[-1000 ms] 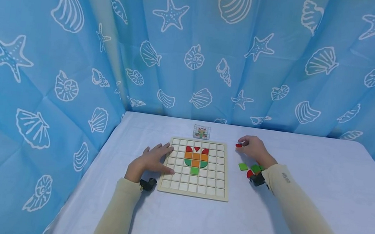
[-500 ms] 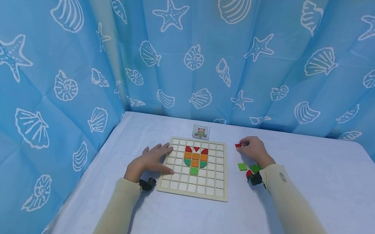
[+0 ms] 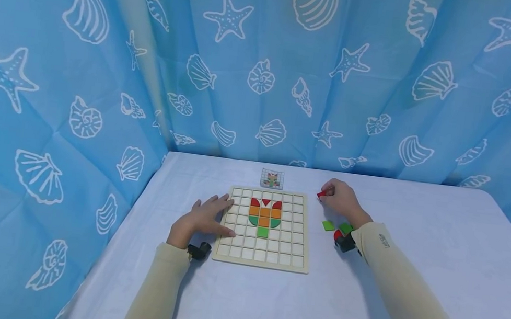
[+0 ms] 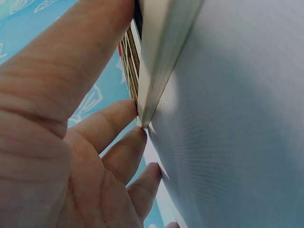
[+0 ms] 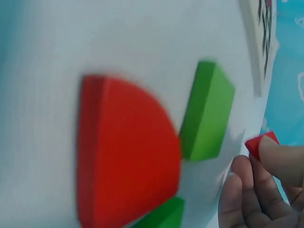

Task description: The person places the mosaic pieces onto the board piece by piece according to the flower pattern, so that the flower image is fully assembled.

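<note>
My right hand (image 3: 345, 200) pinches a small red tile (image 3: 321, 194) between thumb and fingers, right of the board's upper corner. The tile's exact shape is partly hidden by the thumb in the right wrist view. My left hand (image 3: 201, 220), fingers spread, rests on the left rim of a square wooden grid board (image 3: 254, 254). Red, orange and green tiles form a tulip-like figure on the board, with a light green square (image 3: 262, 232) at its bottom. By my right wrist lie a red quarter-circle tile (image 5: 133, 152), a green square tile (image 5: 209, 114) and another green piece (image 5: 164, 216).
A small pattern card (image 3: 272, 179) with a coloured figure on a grid stands behind the board. White cloth covers the table (image 3: 239, 305). A blue curtain (image 3: 261, 23) with shells and starfish hangs along the back and left.
My right hand has shifted slightly, and the red tile in its fingers is now more tilted. The left hand stays on the board's rim. The head view has moved a little.
</note>
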Demonstrator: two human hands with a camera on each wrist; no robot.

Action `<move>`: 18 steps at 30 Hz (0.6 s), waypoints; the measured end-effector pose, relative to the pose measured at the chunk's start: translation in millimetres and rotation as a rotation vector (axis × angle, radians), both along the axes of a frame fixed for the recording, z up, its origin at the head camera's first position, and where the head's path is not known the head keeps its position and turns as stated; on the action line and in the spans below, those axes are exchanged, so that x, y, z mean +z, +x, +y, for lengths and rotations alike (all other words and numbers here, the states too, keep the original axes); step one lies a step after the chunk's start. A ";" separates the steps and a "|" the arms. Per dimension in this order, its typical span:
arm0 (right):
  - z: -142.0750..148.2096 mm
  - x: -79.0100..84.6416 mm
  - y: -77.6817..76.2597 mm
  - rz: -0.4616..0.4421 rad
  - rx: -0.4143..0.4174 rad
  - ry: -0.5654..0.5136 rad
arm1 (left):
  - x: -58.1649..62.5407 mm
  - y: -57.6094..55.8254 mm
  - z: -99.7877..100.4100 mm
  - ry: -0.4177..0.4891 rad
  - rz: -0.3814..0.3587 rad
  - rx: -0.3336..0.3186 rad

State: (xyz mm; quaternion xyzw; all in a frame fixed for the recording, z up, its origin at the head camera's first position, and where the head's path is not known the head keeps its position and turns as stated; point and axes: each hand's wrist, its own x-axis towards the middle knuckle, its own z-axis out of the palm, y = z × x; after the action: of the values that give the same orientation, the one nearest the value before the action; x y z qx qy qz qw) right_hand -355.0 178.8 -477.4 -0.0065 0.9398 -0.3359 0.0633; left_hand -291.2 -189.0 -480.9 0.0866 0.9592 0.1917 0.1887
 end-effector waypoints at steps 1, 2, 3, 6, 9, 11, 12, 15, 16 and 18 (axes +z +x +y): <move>-2.3 1.9 0.6 0.014 0.008 -0.004 | 0.1 -0.1 -0.6 -0.001 -0.001 0.001; -4.3 3.4 0.9 0.025 0.014 -0.008 | 0.3 -0.1 -1.0 0.002 0.001 -0.001; -6.3 4.6 0.9 0.031 0.019 -0.010 | 0.6 -0.1 -1.3 0.005 0.001 -0.003; -9.0 6.0 1.8 0.024 0.034 -0.019 | 1.1 0.7 -0.2 0.012 -0.002 -0.004; -10.4 5.8 3.5 0.008 0.041 -0.022 | 2.0 1.8 0.3 0.014 -0.004 0.004; -10.3 5.5 4.9 0.006 0.047 -0.017 | 2.3 1.9 0.3 0.011 -0.005 0.007; -10.2 5.4 5.4 0.008 0.049 -0.009 | 2.3 1.9 -0.1 0.011 -0.003 0.008; -9.8 5.8 6.3 0.024 0.069 0.007 | 2.1 1.1 -1.2 0.013 0.000 0.005; -9.7 5.9 6.4 0.026 0.073 0.016 | 1.6 0.5 -1.5 0.013 0.001 0.004; -10.4 6.5 7.3 0.033 0.079 0.032 | 1.6 0.0 -1.8 0.012 0.001 0.003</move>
State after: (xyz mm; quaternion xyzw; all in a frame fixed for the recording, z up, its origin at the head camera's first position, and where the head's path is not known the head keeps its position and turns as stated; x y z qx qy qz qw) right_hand -347.7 168.3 -470.9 -0.0480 0.9449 -0.3180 0.0613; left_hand -291.2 -190.9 -479.2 0.0864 0.9582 0.1979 0.1874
